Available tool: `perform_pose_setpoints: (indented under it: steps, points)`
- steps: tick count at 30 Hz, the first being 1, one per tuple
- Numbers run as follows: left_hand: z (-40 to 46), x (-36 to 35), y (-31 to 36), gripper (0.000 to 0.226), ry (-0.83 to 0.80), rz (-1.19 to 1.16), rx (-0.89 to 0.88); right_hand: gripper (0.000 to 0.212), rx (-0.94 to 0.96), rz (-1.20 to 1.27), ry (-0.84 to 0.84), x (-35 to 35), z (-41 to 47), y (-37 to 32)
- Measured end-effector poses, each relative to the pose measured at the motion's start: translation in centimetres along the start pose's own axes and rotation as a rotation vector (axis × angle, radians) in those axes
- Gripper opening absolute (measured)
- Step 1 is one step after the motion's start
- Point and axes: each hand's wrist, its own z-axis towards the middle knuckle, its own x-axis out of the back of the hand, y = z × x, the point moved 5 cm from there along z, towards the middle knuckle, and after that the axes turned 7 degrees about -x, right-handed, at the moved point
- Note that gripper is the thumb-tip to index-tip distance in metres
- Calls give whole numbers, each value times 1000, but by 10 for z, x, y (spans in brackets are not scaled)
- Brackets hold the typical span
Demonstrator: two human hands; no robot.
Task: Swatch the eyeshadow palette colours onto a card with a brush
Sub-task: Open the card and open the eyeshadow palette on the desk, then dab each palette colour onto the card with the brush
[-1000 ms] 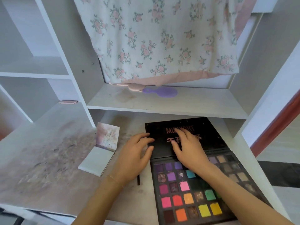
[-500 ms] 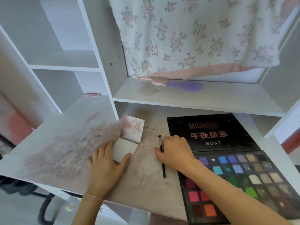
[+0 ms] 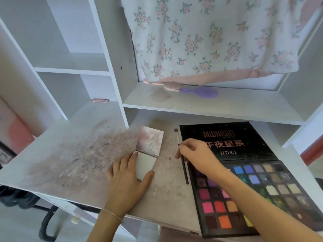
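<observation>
Open palette [image 3: 248, 180], brush [image 3: 182, 165] (card [image 3: 146, 165] leftward)

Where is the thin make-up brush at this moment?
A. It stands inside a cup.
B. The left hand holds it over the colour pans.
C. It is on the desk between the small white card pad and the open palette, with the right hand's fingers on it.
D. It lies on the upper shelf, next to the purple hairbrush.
C: the brush lies on the desk between the card pad and the palette, with the right hand pinching its handle.
</observation>
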Motion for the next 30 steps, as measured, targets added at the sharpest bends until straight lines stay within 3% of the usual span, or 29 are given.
perform_pose_setpoints:
  steps: [4, 12, 17, 19, 26, 30]
  points:
    - [-6, -9, 27, 86, -13, -20, 1, 14, 15, 389, 30, 26, -15, 4]
    - [-18, -20, 79, 69, -62, -66, 13, 19, 71, 612, 197, 73, -52, 39]
    - [-22, -6, 77, 57, -17, -206, 23, 33, 34, 833, 119, 78, -60, 53]
    - [-18, 1, 67, 50, 1, -291, 40, 24, 52, 899, 70, 78, -58, 52]
    - [13, 1, 38, 40, 53, -448, 48, 20, 129, 603, 17, 60, -52, 48]
    - [29, -7, 45, 15, 32, -607, -9, 6, 155, 509, 78, 55, -48, 44]
